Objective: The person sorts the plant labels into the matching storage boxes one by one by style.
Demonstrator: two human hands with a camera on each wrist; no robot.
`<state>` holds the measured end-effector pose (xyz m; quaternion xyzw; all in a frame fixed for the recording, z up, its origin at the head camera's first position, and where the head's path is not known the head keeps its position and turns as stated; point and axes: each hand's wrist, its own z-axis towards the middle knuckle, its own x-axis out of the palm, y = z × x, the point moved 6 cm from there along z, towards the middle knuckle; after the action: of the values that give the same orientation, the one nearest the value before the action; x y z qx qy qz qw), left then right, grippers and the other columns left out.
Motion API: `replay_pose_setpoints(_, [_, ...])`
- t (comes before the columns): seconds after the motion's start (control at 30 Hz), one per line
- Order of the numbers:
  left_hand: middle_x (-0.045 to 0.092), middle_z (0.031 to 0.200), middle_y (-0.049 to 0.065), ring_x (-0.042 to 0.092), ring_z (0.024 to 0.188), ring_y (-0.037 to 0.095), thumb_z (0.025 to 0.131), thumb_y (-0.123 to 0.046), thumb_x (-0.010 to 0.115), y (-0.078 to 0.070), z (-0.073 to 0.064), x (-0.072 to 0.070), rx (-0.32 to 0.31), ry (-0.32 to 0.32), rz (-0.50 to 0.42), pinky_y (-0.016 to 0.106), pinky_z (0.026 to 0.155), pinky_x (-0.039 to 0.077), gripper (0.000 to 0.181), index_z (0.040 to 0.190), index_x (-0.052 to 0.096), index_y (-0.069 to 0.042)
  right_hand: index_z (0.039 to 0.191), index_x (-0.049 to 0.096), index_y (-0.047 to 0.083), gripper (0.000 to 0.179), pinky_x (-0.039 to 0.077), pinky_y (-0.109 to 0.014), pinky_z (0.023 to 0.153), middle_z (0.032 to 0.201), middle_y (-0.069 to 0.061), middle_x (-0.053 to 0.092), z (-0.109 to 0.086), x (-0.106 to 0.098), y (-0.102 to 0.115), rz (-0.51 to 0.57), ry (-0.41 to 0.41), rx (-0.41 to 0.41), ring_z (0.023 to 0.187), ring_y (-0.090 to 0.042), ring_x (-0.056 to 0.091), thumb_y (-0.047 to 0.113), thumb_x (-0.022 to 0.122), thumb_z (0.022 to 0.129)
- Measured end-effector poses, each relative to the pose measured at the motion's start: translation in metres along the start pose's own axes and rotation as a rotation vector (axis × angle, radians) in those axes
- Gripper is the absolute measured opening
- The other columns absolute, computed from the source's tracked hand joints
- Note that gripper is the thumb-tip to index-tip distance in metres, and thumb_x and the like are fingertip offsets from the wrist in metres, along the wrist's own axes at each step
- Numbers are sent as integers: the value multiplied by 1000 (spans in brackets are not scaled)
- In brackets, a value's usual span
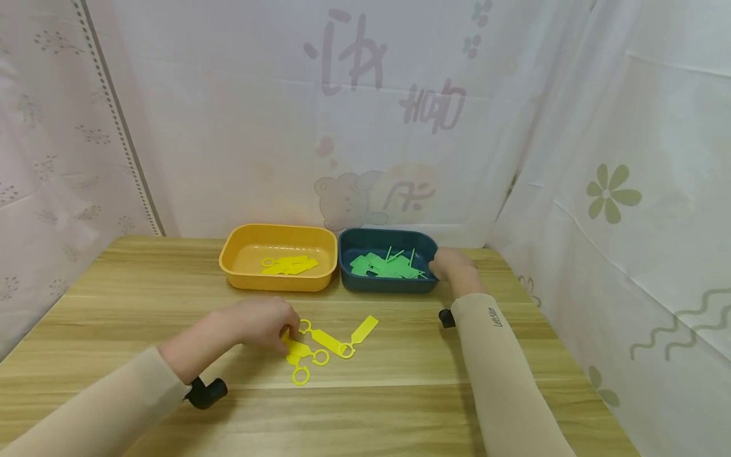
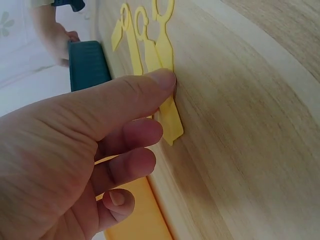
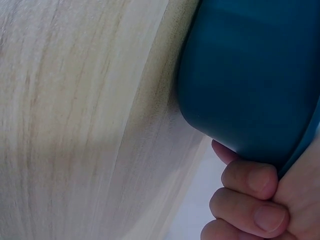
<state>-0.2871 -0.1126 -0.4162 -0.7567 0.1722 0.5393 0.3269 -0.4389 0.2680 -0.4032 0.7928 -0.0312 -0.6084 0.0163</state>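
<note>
On the wooden table my left hand [image 1: 259, 324] is at a small group of flat yellow ring-ended tags. In the left wrist view its thumb lies over one yellow tag [image 2: 171, 120], pinching it; the index finger is hidden behind. A second tag overlaps that one. Two more yellow tags, one long [image 1: 328, 341] and one angled [image 1: 363, 329], lie just to the right. My right hand [image 1: 454, 266] grips the right end of a dark teal bin [image 1: 388, 285], its fingers curled against the outer wall in the right wrist view. Green tags [image 1: 382, 265] lie heaped inside that bin.
Left of the teal bin stands a yellow bin [image 1: 280, 282] with several yellow tags [image 1: 289, 265] inside. Both bins sit near the table's back edge, in front of a printed curtain [image 1: 257, 127]. Another curtain [image 1: 657, 254] hangs along the right side.
</note>
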Motion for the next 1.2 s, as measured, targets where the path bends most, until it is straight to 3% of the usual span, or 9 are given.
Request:
replay_pose_setpoints(0.73, [65,79,-13,53,71,6,88,-9,85,-8,0,-4,54,-16,15,26,70,49,11,93,86,-19,137,66,-8,47,51,-64,114,149,-30,62,-3,-2,1,-1,14,3,132,-45,63,25,47,110])
replay_pose_setpoints(1.0, [63,76,-15,51,70,4,91,-10,83,-11,-1,-15,114,-86,40,24,67,47,14,85,80,-22,137,66,-9,47,50,-65,115,150,-31,62,-5,-3,1,0,21,8,132,-45,63,25,47,111])
replay_pose_setpoints(1.2, [60,75,-14,50,69,4,94,-10,81,-13,-3,-27,129,-153,64,23,65,44,14,86,77,-21,137,66,-9,48,50,-64,114,150,-31,62,-5,-3,2,-4,22,8,132,-45,63,26,47,111])
